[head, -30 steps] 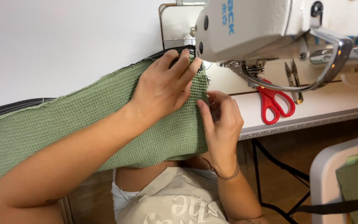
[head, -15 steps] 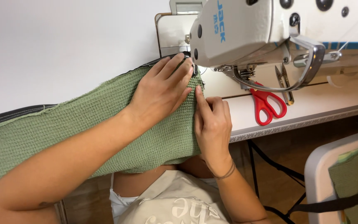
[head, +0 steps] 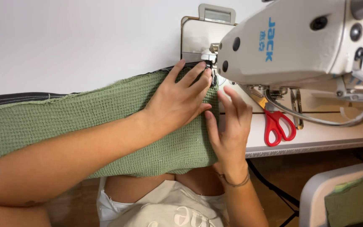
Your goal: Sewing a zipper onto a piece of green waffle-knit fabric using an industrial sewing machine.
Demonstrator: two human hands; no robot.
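A: Where does the green waffle-weave cloth [head: 85,122] lie?

B: Across the white sewing table [head: 316,136], its end drawn under the head of the white industrial sewing machine [head: 299,42], beside the needle.

A: And the hands?

B: The left hand [head: 179,101] lies flat, fingers spread, pressing the cloth near the needle, apparently to keep it taut. The right hand [head: 230,126] is open, fingers extended along the cloth's edge, gripping nothing. Red-handled scissors [head: 278,124] lie just beside it.
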